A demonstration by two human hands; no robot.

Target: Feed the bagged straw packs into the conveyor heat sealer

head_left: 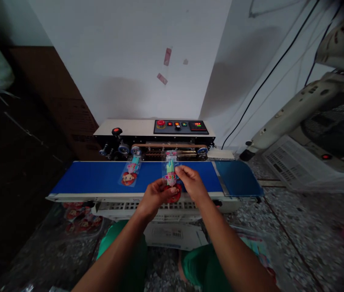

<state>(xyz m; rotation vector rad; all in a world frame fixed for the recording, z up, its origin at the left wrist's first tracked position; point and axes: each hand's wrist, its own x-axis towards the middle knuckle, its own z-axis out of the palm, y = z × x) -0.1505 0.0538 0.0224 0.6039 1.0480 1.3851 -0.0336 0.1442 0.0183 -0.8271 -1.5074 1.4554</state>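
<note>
A small clear printed packet (pixel 171 173) with green sticks inside and a red cartoon figure at its bottom lies on the blue conveyor belt (pixel 99 178), its top at the sealer's slot. My left hand (pixel 156 196) pinches its lower end. My right hand (pixel 191 180) pinches its right edge near the middle. A second, similar packet (pixel 130 173) lies further left on the belt, its top also at the slot. Behind the belt stands the band sealing machine (pixel 153 140) with a lit control panel (pixel 180 126).
More printed packets (pixel 79 217) lie on the floor at the left under the belt. A white flat box (pixel 172 235) sits below the machine's front. At the right are a white slatted crate (pixel 293 162) and a pale machine body (pixel 305 101). Cardboard boxes (pixel 68 105) stand at the left.
</note>
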